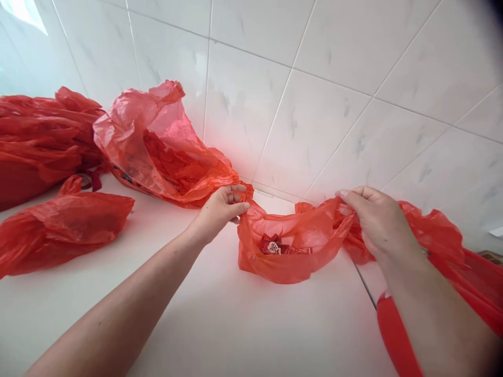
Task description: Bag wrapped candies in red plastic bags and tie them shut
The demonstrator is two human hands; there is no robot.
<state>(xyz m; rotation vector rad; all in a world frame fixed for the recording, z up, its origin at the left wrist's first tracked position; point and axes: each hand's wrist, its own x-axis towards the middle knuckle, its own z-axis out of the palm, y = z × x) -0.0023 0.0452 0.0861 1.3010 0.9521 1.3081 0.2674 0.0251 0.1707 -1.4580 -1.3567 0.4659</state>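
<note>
Between my hands a thin red plastic bag [283, 268] rests on the white surface, its mouth spread wide. Inside it lie small dark red packets [274, 245] with pale printed characters. My left hand [225, 208] pinches the bag's left edge between thumb and fingers. At the other end, my right hand [373, 217] grips the bag's right edge, thumb and forefinger closed on the plastic. The bag sags in a curve between the two holds.
A larger open red bag [168, 152] leans against the tiled wall [251, 99]. Left of it is a heap of red bags [39, 141], with a knotted red bag [70, 225] in front. Red plastic [467, 277] and a red strip [396, 335] lie at the right.
</note>
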